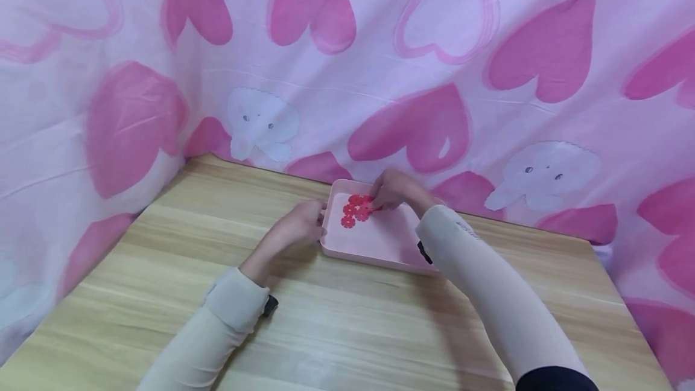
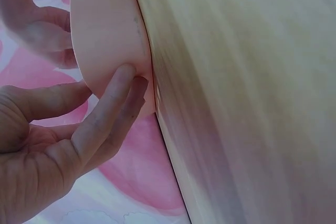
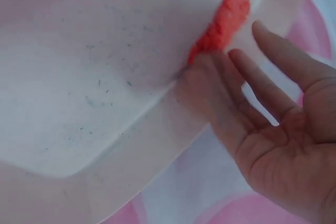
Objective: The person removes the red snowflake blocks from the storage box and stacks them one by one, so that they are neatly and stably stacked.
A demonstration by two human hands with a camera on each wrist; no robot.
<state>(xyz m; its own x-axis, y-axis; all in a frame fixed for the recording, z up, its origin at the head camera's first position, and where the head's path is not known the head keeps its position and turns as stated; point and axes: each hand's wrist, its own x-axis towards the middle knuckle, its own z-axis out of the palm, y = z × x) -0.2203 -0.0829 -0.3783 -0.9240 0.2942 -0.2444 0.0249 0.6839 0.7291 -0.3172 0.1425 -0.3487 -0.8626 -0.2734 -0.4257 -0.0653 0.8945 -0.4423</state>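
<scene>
A shallow pink tray [image 1: 374, 256] stands on the wooden table, holding several small red flower-shaped pieces [image 1: 349, 221] toward its left end. At the tray's left edge is my left hand [image 1: 301, 222]. In the left wrist view its thumb reaches the rim while fingers [image 2: 113, 93] press on the outer wall, pinching the tray [image 2: 107, 24]. My right hand [image 1: 395, 189] reaches over the back rim. Its fairly straight fingers touch the red pieces [image 3: 226, 22], which lie in a row close to the tray wall in the right wrist view.
A pink curtain [image 1: 326, 101] printed with hearts and white animal faces hangs behind the table and along its left side. Wooden tabletop [image 1: 336, 324] extends in front of the tray and to both sides.
</scene>
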